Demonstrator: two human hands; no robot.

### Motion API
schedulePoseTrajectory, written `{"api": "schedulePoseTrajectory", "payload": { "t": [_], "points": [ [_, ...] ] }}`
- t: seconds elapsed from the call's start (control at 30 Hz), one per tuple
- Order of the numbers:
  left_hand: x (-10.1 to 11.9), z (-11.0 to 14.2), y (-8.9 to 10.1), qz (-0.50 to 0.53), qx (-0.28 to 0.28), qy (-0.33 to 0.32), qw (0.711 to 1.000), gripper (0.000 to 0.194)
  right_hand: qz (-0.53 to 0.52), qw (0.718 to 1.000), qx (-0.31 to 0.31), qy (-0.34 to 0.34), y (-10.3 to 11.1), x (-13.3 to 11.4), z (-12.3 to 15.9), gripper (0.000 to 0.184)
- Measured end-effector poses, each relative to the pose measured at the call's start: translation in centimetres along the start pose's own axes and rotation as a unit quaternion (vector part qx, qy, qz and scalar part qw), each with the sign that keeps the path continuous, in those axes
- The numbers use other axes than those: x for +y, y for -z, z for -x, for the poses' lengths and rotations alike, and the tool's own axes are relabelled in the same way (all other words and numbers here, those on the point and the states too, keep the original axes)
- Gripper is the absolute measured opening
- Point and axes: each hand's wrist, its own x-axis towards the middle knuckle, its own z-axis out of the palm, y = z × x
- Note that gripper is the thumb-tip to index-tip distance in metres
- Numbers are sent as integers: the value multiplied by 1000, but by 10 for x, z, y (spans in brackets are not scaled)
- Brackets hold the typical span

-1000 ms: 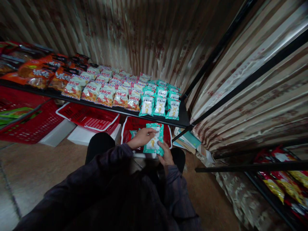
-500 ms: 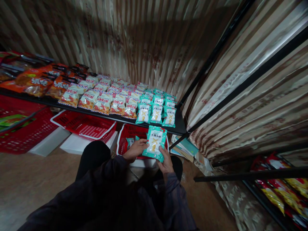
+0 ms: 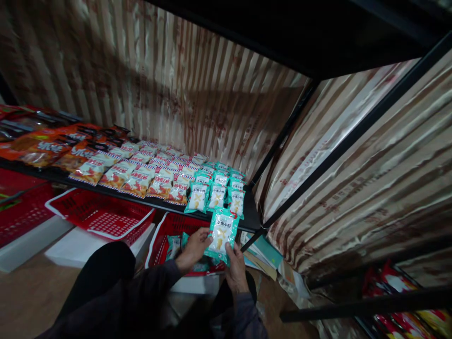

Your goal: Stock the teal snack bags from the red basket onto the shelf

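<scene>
Between my two hands is a teal and white snack bag (image 3: 222, 231), upright with its printed front toward me. My left hand (image 3: 193, 247) grips its left edge, and my right hand (image 3: 236, 268) pinches its lower right side, thumb on the front. Just behind it, matching teal snack bags (image 3: 216, 195) stand in rows at the right end of the black shelf (image 3: 251, 212). Below the shelf edge, a red basket (image 3: 159, 235) with a white rim holds more teal bags, partly hidden by my hands.
White and orange snack bags (image 3: 139, 179) fill the shelf's middle, with orange bags (image 3: 44, 150) farther left. Another red basket (image 3: 106, 214) sits lower left on a white box (image 3: 67, 247). A black metal post (image 3: 339, 141) slants across the right. Cartons (image 3: 263, 252) lie beneath the shelf.
The view has tilted up and shifted right, so the shelf appears lower and the dark upper shelf shows. Both hands still hold the teal bag, which now overlaps the front of the shelf's edge.
</scene>
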Motion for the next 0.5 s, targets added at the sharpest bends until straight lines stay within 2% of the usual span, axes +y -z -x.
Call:
{"api": "schedulePoseTrajectory", "payload": {
  "t": [0.17, 0.3, 0.5],
  "points": [
    [15, -41, -39, -75, 13, -60, 995, 26, 20, 997, 30, 68, 5, -31, -42, 49],
    [36, -77, -81, -169, 40, -84, 981, 33, 56, 982, 109, 141, 6, -72, -83, 51],
    [58, -131, -137, -225, 33, -90, 970, 41, 114, 952, 143, 246, 13, -116, -144, 53]
  ]
}}
